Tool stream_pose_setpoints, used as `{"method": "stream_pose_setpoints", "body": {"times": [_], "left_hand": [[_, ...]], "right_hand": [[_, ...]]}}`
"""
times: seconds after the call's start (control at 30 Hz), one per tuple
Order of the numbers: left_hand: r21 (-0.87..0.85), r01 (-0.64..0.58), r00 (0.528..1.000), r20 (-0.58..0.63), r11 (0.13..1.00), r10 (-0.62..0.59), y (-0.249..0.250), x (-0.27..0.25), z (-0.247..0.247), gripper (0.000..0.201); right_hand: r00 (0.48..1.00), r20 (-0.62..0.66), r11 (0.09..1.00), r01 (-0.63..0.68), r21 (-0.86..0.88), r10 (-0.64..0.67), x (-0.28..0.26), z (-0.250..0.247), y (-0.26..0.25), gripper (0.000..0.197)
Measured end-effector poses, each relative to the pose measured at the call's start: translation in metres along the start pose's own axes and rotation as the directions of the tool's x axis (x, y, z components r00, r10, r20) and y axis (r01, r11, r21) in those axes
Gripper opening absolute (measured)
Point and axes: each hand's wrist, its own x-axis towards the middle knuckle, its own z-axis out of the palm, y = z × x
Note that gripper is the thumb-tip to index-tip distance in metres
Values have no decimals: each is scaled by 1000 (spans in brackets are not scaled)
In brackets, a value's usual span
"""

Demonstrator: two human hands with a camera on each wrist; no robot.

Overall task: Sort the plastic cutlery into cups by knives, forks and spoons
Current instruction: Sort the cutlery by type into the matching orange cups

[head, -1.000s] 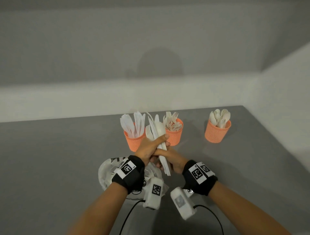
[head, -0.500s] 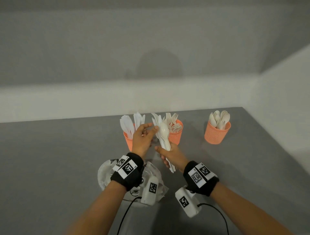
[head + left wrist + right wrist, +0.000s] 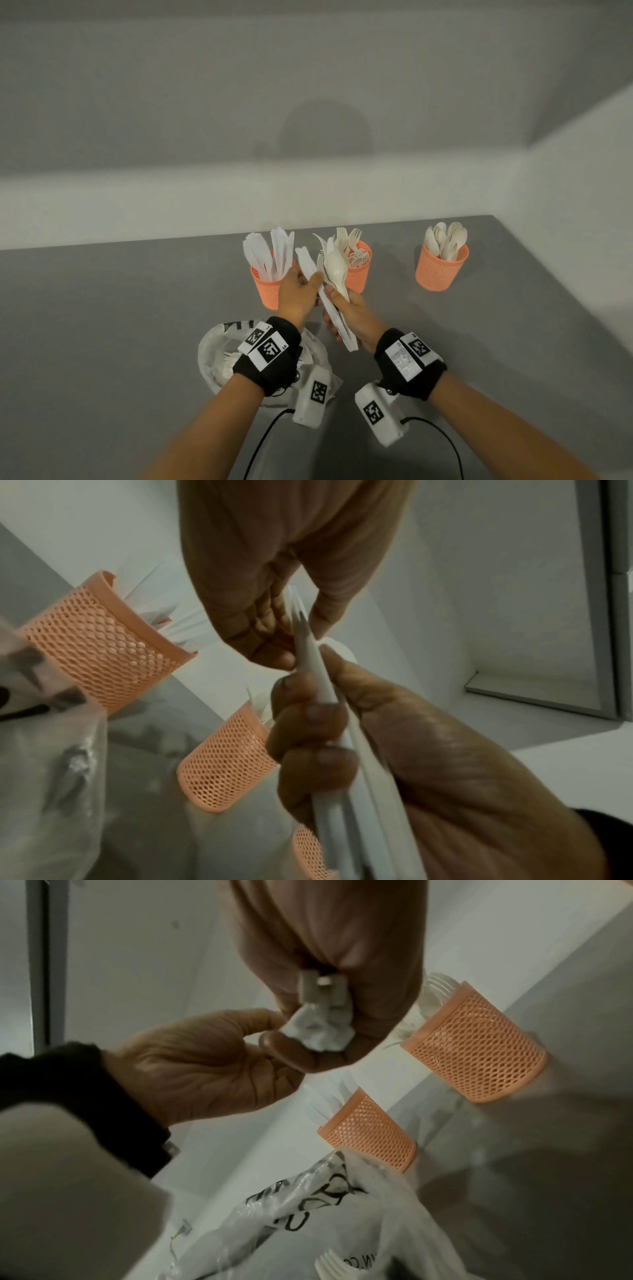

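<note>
The left hand's fingers (image 3: 317, 278) pinched a serrated white knife (image 3: 306, 265), apparently drawing it from the mixed bundle of cutlery (image 3: 334, 287) clenched in the right hand (image 3: 352, 313), which fanned a spoon, forks and knives upward for picking. Just behind stood the knife cup (image 3: 270, 291), likely the knife's destination; beside it the fork cup (image 3: 359, 275), and well apart to the right the spoon cup (image 3: 440, 270), all orange plastic mesh. A crinkled translucent bag (image 3: 214, 356) holding more smooth white cutlery lay on the grey counter (image 3: 120, 325).
</note>
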Motion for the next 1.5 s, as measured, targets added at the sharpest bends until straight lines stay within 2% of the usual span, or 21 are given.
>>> {"method": "stream_pose_setpoints", "body": {"times": [0.1, 0.2, 0.27, 0.4, 0.47, 0.53, 0.57, 0.63, 0.73, 0.83, 0.9, 1.0, 1.1, 1.2, 1.3, 1.43, 1.5], "left_hand": [[12, -16, 999, -39, 1000, 16, 0, -3, 0, 17], [-172, 31, 997, -70, 985, -44, 6, -1, -4, 18], [-219, 21, 996, -84, 976, -40, 11, 1, -8, 12], [-65, -59, 993, -103, 996, 52, 20, 7, -10, 24], [-4, -132, 988, -85, 991, 131, 23, 11, -10, 19], [34, -193, 981, -29, 981, 194, 25, 13, -9, 7], [48, -213, 977, -2, 976, 213, 24, 14, -9, 8], [122, -238, 971, 48, 964, 233, 23, 16, -8, 15], [221, -262, 965, 80, 939, 251, 20, 19, -8, 13], [260, -261, 964, 21, 930, 265, 19, 19, -6, 13], [220, -228, 968, -55, 949, 245, 19, 19, -3, 12], [55, -150, 982, -106, 987, 155, 21, 15, 0, 12], [-107, -4, 1000, -7, 994, 3, 19, 4, 3, 24], [-183, 89, 995, 69, 979, -78, 10, -4, 8, 26], [-226, 107, 994, 52, 968, -98, 1, -4, 13, 28], [-199, 97, 993, -39, 975, -107, -5, 1, 15, 34], [-184, 107, 987, -100, 977, -127, -8, 7, 11, 37]], "right_hand": [[1000, -8, 1000, 17, 20, -17, -2, -2, -1, 23], [998, -64, 1000, -3, 26, 4, -2, -5, 1, 27], [995, -101, 999, -22, -36, 18, -1, -9, 4, 27], [998, -57, 995, -29, -98, 23, -4, -14, 5, 30], [999, -23, 992, -45, -118, 43, -6, -15, 2, 29], [997, 21, 992, -66, -110, 69, -8, -14, -1, 25], [996, 43, 992, -69, -105, 74, -9, -14, -2, 24], [993, 80, 992, -78, -103, 87, -12, -14, -5, 20], [989, 97, 990, -99, -106, 109, -14, -14, -6, 16], [993, 64, 995, -97, -10, 98, -12, -15, -4, 22], [997, 18, 996, -72, 53, 71, -9, -16, -2, 23], [998, -70, 1000, -8, 13, 9, -5, -15, -1, 23], [993, -103, 999, 51, -11, -52, -2, -11, -3, 20], [988, -126, 996, 87, -30, -91, 1, -6, -4, 16], [985, -121, 992, 117, -41, -121, 1, -2, -1, 23], [984, -125, 990, 118, -78, -128, 3, -1, 0, 21], [986, -141, 991, 79, -104, -94, 5, -4, 1, 20]]}}
